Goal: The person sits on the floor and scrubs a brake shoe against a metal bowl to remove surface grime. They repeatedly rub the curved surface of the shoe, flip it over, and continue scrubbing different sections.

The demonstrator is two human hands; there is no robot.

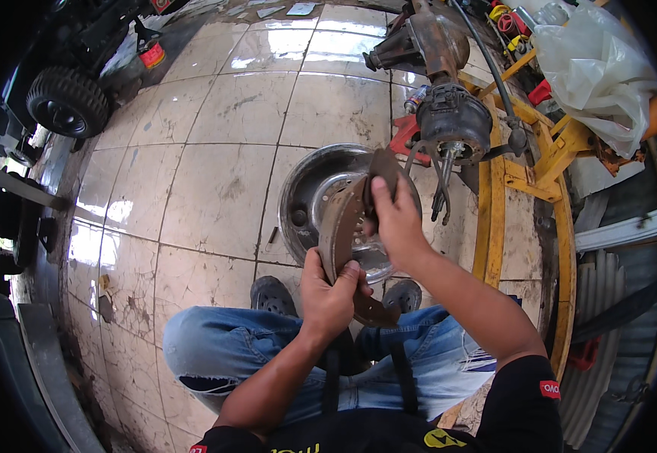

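Observation:
In front of my knees my left hand [327, 296] grips a curved brown brake shoe [337, 219], thumb on its near end. My right hand [398, 220] is closed on a second brake shoe [384, 167], its far end standing up beside the first one. A curved brown end [374, 311] shows below my left hand; which shoe it belongs to I cannot tell. Both shoes are held above a shiny round metal wheel rim [292, 198] lying on the floor. My right forearm and the shoes hide part of the rim.
A rusty axle [438, 45] with a dark hub [455, 121] rests at the far right, a red stand [408, 137] beneath it. Beside it runs a yellow metal frame [566, 257] with a plastic sheet [596, 72] on it. A vehicle tire [68, 102] stands at the left.

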